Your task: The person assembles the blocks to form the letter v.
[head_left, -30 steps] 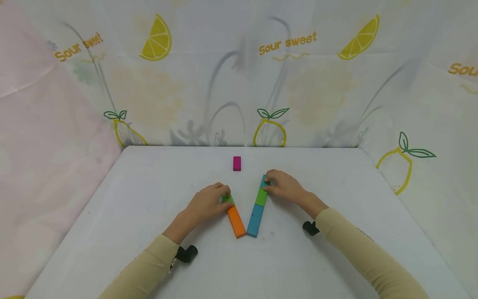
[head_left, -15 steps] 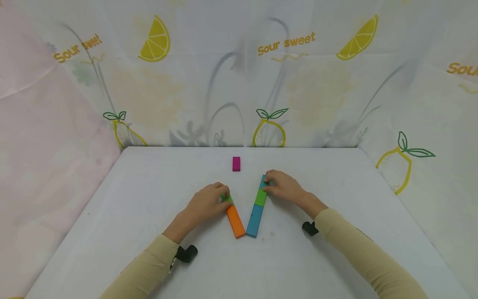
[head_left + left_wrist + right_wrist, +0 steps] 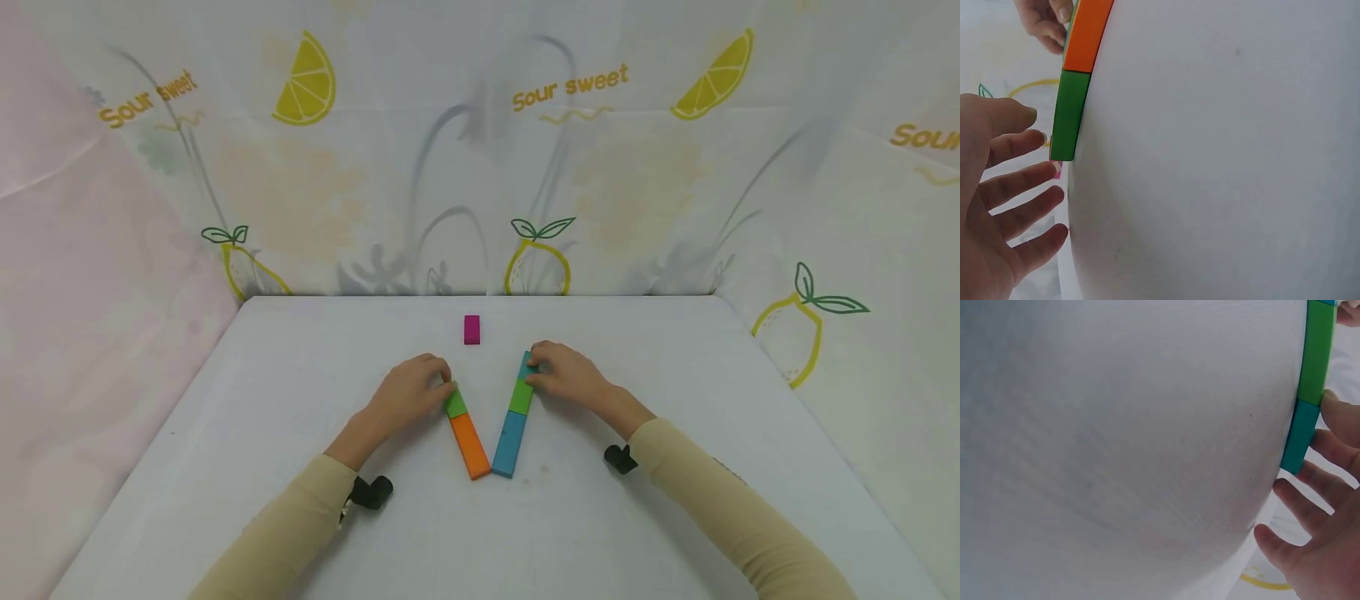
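Note:
On the white table two rows of blocks form a V. The left row is an orange block (image 3: 470, 447) with a green block (image 3: 456, 405) at its far end. The right row has a blue block (image 3: 510, 443), a second green block (image 3: 521, 397) and a short teal block (image 3: 1300, 435) at the far end. My left hand (image 3: 411, 392) is just left of the first green block, fingers spread and apart from it in the left wrist view. My right hand (image 3: 570, 375) holds the teal block, thumb near its joint with the green one.
A magenta block (image 3: 472, 330) lies alone near the table's back edge. Behind the table (image 3: 637, 533) hangs a pale cloth (image 3: 637, 183) with lemon prints. A black wrist camera (image 3: 372, 492) hangs below the left sleeve, another black camera (image 3: 620, 459) below the right.
My left hand has let go of the green block and drawn back a little to the upper left. The right hand stays at the teal block. The head view has shifted slightly.

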Tool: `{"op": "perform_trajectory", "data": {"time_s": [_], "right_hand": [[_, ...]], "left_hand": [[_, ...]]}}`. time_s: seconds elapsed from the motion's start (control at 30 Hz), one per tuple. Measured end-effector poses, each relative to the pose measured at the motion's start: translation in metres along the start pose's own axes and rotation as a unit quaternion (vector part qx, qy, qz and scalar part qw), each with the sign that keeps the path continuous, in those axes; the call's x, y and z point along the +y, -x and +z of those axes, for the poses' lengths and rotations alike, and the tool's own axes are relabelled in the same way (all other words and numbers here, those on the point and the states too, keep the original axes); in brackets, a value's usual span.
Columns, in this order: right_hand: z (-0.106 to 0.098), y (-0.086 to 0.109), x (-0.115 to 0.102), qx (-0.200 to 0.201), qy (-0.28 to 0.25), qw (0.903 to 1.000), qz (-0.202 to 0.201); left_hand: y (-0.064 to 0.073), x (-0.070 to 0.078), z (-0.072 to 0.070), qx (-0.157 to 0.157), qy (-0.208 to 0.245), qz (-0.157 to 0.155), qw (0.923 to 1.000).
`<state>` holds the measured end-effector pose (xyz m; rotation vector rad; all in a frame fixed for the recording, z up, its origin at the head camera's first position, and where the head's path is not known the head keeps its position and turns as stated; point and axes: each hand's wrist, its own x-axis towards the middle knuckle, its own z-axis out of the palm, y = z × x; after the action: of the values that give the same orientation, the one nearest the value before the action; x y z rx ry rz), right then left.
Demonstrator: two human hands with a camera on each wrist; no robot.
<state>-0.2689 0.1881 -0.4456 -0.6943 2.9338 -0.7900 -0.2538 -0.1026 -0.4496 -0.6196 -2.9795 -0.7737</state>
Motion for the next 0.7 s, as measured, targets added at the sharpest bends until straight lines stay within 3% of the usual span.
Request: {"op": "perform_trajectory", "data": {"time_s": [0.3, 0.7], "right_hand": [[-0.001, 0.001, -0.002, 0.002, -0.004, 1.0000, 0.002], [-0.001, 0.002, -0.003, 0.004, -0.012, 0.9999, 0.002]], "left_hand": [[-0.009, -0.008, 0.000, 0.001, -0.026, 0.016, 0.9995], [-0.026, -0.016, -0.009, -0.022, -0.069, 0.031, 0.9969]]}}
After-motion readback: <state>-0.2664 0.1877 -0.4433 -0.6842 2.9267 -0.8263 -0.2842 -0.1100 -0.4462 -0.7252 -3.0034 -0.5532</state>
